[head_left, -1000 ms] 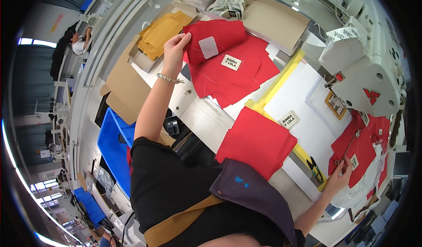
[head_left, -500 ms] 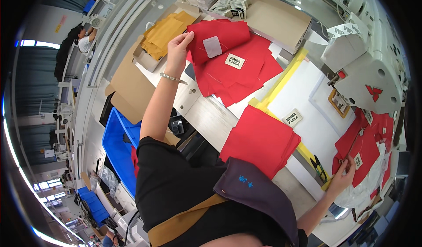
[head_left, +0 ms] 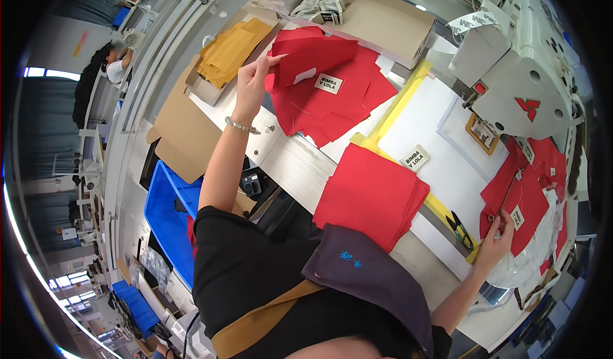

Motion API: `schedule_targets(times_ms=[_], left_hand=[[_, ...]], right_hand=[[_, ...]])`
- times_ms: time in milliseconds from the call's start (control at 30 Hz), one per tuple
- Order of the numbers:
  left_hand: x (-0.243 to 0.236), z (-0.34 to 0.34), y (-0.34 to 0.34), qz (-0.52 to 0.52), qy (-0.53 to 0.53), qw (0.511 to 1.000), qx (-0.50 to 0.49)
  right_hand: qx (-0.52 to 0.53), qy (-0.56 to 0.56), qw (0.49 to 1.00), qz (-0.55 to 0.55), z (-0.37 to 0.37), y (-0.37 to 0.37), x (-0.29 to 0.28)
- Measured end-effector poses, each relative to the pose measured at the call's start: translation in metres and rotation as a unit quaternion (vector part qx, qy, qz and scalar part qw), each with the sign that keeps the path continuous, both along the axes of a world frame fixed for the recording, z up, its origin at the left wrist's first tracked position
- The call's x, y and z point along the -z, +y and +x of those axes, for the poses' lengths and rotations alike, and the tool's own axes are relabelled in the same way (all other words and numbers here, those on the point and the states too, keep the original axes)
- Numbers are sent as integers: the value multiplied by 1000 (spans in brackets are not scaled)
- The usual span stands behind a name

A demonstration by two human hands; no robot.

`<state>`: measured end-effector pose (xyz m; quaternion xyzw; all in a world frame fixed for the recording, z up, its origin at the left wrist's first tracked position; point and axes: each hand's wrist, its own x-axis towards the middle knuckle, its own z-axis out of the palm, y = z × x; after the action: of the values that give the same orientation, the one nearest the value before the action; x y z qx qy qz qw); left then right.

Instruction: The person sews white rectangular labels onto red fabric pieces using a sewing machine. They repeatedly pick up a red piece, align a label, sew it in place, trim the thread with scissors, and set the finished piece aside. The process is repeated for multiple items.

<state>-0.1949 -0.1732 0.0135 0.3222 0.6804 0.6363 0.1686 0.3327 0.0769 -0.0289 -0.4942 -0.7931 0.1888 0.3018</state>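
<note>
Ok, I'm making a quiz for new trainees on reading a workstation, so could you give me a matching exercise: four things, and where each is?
Things
1. square red fabric stack
2. mustard pieces
3. blue bin
4. small snips

Places
A. beside the black sleeve, on the person's left
B. close to the right hand
C. partly covered by dark purple cloth
D. in an open cardboard box

Pairs: 1-C, 2-D, 3-A, 4-B
</note>
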Motion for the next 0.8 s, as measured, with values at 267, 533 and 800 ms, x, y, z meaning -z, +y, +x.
schedule_targets(times_ms=[267,533,800], left_hand=[[2,0,14,-7,75,993,-91],[7,-7,21,58,24,994,-91],[-3,5,8,16,83,994,70]], right_hand=[[4,0,1000,7,3,0,2],[2,-25,1000,11,4,0,2],[-1,-10,1000,6,3,-1,0]])
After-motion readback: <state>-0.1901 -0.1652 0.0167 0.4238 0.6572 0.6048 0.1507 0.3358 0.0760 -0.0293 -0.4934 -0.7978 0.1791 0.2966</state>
